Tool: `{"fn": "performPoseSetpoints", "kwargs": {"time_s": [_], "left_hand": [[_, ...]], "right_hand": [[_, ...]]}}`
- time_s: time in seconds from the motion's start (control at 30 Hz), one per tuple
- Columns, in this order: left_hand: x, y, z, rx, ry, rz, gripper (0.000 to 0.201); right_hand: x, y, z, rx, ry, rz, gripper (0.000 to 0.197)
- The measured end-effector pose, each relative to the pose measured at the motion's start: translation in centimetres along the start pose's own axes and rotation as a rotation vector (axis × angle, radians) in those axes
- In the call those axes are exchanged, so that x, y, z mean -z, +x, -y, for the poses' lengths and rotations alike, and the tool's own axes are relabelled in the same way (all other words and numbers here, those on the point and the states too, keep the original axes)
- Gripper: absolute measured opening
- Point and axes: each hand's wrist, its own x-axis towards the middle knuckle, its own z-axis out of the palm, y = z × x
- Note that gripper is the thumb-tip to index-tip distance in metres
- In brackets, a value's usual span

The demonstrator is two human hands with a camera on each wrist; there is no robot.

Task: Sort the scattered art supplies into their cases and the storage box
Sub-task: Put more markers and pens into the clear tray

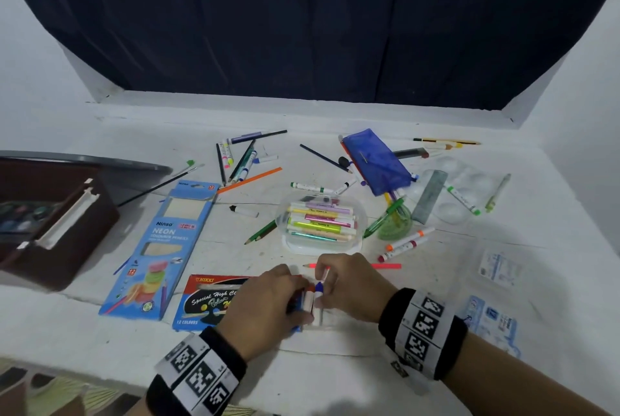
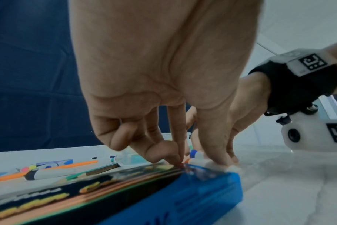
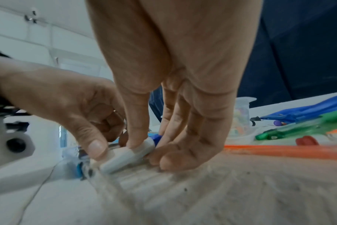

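Note:
At the table's front centre my left hand (image 1: 299,305) and right hand (image 1: 322,281) meet over two white markers lying side by side. My right hand (image 3: 150,150) pinches the blue-capped marker (image 1: 318,288) between thumb and fingers. My left hand (image 2: 198,160) has its fingers curled, with the thumb pressing on the orange-capped marker (image 1: 309,295) and the fingertips on the edge of the Nikki pencil box (image 2: 125,190). Something clear and plastic lies under the markers; what it is cannot be told.
A clear tub (image 1: 285,244) of markers stands just beyond my hands. The blue Ninso pencil box (image 1: 161,248) lies at left, with the brown storage box (image 1: 50,221) beyond it. A blue pouch (image 1: 375,160), a palette (image 1: 469,181) and several loose pens lie at the back and right.

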Motion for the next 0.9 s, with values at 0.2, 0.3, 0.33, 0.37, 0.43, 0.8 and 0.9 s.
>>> {"fn": "performPoseSetpoints", "kwargs": {"time_s": [0.2, 0.3, 0.33, 0.37, 0.43, 0.8, 0.9], "left_hand": [[0.0, 0.7, 0.4, 0.017, 0.043, 0.027, 0.049], [0.0, 0.5, 0.6, 0.005, 0.005, 0.018, 0.051], [0.0, 0.4, 0.6, 0.001, 0.001, 0.01, 0.05], [0.0, 0.4, 0.7, 0.001, 0.01, 0.005, 0.048], [0.0, 0.4, 0.7, 0.003, 0.049, -0.006, 0.045], [-0.5, 0.8, 0.5, 0.041, 0.036, -0.002, 0.036], [-0.5, 1.0, 0.3, 0.074, -0.001, 0.004, 0.031]], "right_hand": [[-0.8, -0.1, 0.3, 0.077, -0.141, -0.05, 0.024], [-0.9, -0.1, 0.4, 0.091, -0.178, -0.065, 0.021], [-0.8, -0.2, 0.4, 0.088, -0.179, -0.068, 0.021], [-0.8, -0.2, 0.4, 0.078, -0.175, -0.066, 0.021], [-0.7, -0.2, 0.5, 0.061, -0.168, -0.059, 0.023], [-0.2, -0.8, 0.9, 0.055, -0.259, -0.04, 0.028], [-0.2, -1.1, 1.0, 0.028, -0.272, -0.045, 0.032]]}}
